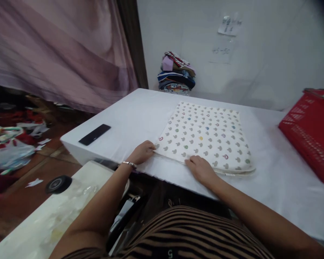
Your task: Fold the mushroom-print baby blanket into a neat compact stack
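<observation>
Head view: printed cloth [205, 135] lies beyond and touching 2 hands [142, 152] [201, 169].

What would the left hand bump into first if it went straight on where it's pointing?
The mushroom-print cloth: the left hand seems to be touching its near-left corner, though whether it would slide over or under is unclear.

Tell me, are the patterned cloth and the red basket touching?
Apart. The head view shows a strip of white table between the patterned cloth and the red basket.
</observation>
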Demonstrator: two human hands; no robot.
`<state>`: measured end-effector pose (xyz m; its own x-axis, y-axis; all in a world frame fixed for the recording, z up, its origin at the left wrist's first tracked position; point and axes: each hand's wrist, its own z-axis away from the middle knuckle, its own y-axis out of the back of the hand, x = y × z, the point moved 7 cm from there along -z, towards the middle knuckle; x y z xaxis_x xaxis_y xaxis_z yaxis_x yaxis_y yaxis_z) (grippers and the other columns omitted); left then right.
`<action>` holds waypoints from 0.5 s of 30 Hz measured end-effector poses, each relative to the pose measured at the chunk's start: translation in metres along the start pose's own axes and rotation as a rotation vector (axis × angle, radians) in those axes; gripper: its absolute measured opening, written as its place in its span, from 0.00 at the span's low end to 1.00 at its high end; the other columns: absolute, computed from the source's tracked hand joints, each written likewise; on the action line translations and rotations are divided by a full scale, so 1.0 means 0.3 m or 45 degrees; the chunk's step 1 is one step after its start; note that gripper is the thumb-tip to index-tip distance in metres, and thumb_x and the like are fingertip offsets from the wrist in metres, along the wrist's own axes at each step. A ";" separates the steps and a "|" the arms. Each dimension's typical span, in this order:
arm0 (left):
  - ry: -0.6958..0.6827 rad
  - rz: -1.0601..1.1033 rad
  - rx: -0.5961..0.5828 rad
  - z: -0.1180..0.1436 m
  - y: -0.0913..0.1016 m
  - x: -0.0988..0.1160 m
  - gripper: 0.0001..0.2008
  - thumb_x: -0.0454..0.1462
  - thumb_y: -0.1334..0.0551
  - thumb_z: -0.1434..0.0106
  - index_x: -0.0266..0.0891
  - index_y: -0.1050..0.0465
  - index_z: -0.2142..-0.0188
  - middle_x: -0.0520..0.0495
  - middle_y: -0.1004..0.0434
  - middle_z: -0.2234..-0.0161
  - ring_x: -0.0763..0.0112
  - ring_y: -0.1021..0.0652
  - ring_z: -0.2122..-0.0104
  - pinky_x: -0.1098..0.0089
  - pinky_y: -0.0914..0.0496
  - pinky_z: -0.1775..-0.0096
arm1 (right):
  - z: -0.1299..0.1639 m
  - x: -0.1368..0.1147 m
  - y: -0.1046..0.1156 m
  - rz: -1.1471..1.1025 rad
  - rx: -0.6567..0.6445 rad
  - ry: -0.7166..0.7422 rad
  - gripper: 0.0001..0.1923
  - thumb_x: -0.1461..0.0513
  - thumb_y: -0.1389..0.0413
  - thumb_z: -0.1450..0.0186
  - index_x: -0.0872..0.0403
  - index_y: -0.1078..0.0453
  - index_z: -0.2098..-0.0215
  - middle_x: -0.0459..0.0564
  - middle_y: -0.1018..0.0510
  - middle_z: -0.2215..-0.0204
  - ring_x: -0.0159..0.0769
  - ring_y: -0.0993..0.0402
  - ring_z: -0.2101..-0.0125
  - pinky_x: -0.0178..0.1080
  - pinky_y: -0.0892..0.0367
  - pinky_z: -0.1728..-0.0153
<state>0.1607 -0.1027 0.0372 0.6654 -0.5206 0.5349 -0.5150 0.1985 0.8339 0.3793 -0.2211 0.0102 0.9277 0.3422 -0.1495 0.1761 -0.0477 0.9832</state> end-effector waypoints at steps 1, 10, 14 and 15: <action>-0.034 -0.019 0.038 0.001 0.007 0.023 0.11 0.34 0.45 0.46 0.40 0.28 0.63 0.47 0.28 0.55 0.67 0.27 0.56 0.65 0.32 0.53 | -0.001 -0.009 0.001 0.033 0.016 0.025 0.12 0.63 0.58 0.31 0.53 0.32 0.58 0.53 0.29 0.63 0.39 0.36 0.62 0.39 0.43 0.64; -0.640 -0.432 0.118 0.008 -0.198 0.206 0.24 0.48 0.54 0.34 0.40 0.35 0.45 0.41 0.34 0.43 0.58 0.35 0.42 0.54 0.41 0.43 | -0.004 -0.019 0.031 0.256 0.137 0.073 0.11 0.60 0.56 0.30 0.53 0.35 0.55 0.51 0.29 0.62 0.38 0.37 0.62 0.39 0.40 0.65; -0.655 -0.551 0.092 -0.011 -0.244 0.154 0.29 0.52 0.57 0.35 0.40 0.39 0.41 0.42 0.38 0.40 0.57 0.38 0.40 0.54 0.42 0.42 | 0.029 0.002 0.030 0.214 0.134 0.126 0.13 0.63 0.55 0.31 0.55 0.36 0.50 0.52 0.29 0.55 0.38 0.36 0.57 0.40 0.39 0.58; -0.666 -0.564 0.091 -0.013 -0.245 0.149 0.30 0.52 0.57 0.35 0.39 0.40 0.41 0.42 0.39 0.40 0.56 0.39 0.40 0.54 0.43 0.42 | 0.044 0.011 0.029 0.188 0.132 0.143 0.14 0.64 0.55 0.31 0.56 0.36 0.49 0.52 0.29 0.53 0.37 0.36 0.56 0.39 0.39 0.56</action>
<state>0.2304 -0.1373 0.0003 0.4828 -0.8757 -0.0055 -0.3009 -0.1717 0.9381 0.3882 -0.2328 0.0169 0.9044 0.4265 0.0137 0.0791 -0.1990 0.9768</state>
